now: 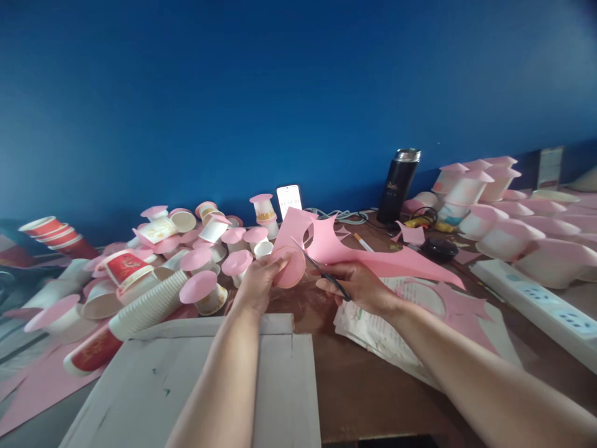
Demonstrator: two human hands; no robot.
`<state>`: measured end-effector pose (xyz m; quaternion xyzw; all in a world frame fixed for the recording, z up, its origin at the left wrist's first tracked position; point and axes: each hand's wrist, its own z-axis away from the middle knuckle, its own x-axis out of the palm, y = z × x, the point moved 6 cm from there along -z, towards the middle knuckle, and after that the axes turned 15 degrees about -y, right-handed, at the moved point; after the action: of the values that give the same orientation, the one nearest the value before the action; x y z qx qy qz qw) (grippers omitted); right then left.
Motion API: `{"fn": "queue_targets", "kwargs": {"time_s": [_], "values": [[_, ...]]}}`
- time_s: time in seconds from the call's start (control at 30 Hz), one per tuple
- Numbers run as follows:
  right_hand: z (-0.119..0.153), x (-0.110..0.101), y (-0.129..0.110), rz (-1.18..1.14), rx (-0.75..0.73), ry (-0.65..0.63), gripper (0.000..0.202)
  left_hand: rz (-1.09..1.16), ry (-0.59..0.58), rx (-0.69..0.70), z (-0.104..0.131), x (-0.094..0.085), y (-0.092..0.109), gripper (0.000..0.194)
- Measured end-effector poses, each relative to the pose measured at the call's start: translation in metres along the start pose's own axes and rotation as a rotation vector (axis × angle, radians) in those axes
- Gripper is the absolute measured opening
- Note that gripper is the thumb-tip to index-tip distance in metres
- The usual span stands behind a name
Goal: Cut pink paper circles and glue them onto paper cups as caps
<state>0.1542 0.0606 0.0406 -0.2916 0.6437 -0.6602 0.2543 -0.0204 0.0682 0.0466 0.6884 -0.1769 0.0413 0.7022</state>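
Observation:
My left hand [262, 278] pinches a sheet of pink paper [293, 225] near a round part with a thin outlined edge [295, 269]. Scissors [332, 275] with dark handles are gripped in my right hand [361, 285], their blades pointing up and left against the paper beside that round part. From there the paper's cut-out strip [392, 262], with curved notches, stretches right above my right hand. Below my right wrist lies a crumpled printed sheet [373, 333] with pink offcuts [466, 308] on it.
Paper cups with pink discs [198, 286] crowd the left, beside a long cup stack [149, 305]. More pink-topped cups [510, 239] stand right. A lit phone [290, 198], a black flask [400, 186], a power strip [536, 305] and grey cardboard [284, 386] surround the brown table [354, 404].

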Motion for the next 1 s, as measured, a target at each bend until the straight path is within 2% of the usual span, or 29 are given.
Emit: {"fn": "queue_targets", "kwargs": {"time_s": [0.17,0.47,0.7,1.0], "values": [[0.0002,-0.0013,0.0009,-0.021,0.020,0.038,0.050,-0.039,0.006,0.006,0.0010,-0.0015,0.0006,0.040],[0.0001,-0.0027,0.0004,0.051,0.029,0.026,0.048,-0.029,0.035,0.008,0.0029,-0.0001,0.0046,0.040],[0.0006,-0.0031,0.0011,0.068,0.023,0.024,0.056,-0.047,0.051,0.013,0.0023,-0.0037,0.0039,0.040],[0.0008,-0.0053,0.0032,0.120,0.019,0.010,0.050,-0.044,0.097,0.035,0.0032,-0.0053,0.0056,0.041]]}}
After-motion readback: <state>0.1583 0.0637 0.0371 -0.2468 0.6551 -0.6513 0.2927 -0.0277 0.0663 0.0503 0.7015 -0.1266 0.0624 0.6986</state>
